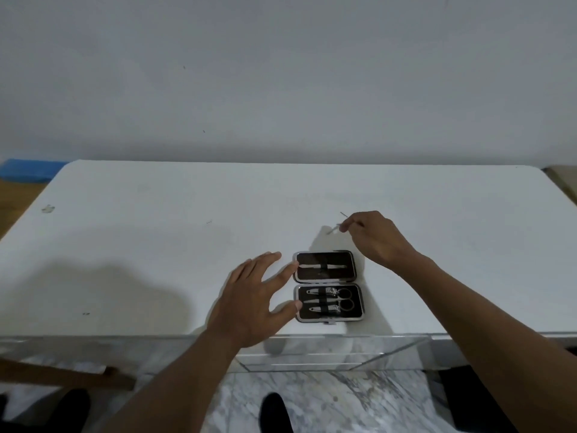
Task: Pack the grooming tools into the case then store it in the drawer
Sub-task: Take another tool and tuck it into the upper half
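Observation:
A small black grooming case (327,285) lies open on the white tabletop (156,245) near its front edge. Its upper half holds one slim metal tool under a strap. The lower half holds scissors and two nail clippers. My left hand (253,301) rests spread against the case's left side, fingertips touching both halves. Just beyond the case, my right hand (371,235) pinches a thin metal tool (334,228) above the table. A second thin metal piece (343,214) sticks out past the fingers.
The mirrored drawer front (327,354) sits below the table's front edge, under the case. A wall rises behind the table. Marble floor and my dark shoes show below. A wooden bar (62,375) lies at lower left.

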`<state>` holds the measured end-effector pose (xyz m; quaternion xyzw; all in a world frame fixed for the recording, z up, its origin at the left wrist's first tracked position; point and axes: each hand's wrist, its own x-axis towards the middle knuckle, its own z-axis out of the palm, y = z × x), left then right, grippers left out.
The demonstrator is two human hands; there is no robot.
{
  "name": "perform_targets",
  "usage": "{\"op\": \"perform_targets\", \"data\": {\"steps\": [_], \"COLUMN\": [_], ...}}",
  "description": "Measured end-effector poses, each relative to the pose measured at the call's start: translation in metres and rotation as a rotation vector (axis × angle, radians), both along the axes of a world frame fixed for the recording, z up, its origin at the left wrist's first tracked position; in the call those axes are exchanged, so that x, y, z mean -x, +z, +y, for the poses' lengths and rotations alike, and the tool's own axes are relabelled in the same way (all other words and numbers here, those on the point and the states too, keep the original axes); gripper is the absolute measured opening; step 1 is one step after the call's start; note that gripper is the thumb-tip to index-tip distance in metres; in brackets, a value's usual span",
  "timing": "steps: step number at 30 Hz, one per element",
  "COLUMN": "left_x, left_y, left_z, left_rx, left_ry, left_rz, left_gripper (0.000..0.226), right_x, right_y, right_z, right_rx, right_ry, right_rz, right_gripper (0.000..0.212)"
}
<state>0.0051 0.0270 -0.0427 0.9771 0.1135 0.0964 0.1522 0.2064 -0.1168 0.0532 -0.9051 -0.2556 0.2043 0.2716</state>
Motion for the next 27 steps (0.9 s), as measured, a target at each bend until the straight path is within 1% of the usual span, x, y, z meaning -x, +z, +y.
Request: {"op": "perform_targets", "data": {"steps": [3,7,12,15,20,27], "left_x": [0.000,0.000,0.001,0.001,0.002,0.001], "left_y": [-0.001,-0.004,-0.005,-0.005,-0.007,-0.006], "left_z": [0.000,0.001,0.001,0.002,0.002,0.001], "left_rx": [-0.010,-0.013,-0.017,-0.015,-0.005,-0.004], "left_ry": [-0.001,0.002,-0.001,0.001,0.005,0.004], "left_rz": [0.009,0.006,0.008,0.008,0.007,0.010], "left_gripper": [0.065,0.064,0.066,0.065,0.065,0.065], "right_x": [0.017,0.034,0.038,0.038,0.036,0.031], "right_y": [-0.001,-0.011,-0.018,-0.019,-0.022,-0.022], "right_z": [-0.022,-0.038,-0.042,-0.039,-0.034,-0.043], "right_rx": [-0.010,0.000,-0.012,-0.007,0.030,0.017], "right_ry": [0.039,0.121,0.097,0.090,0.097,0.115], "right_rz": [0.033,-0.007,-0.063,-0.077,-0.122,-0.141], "right_gripper": [0.034,0.025,0.011,0.013,0.023,0.009]}}
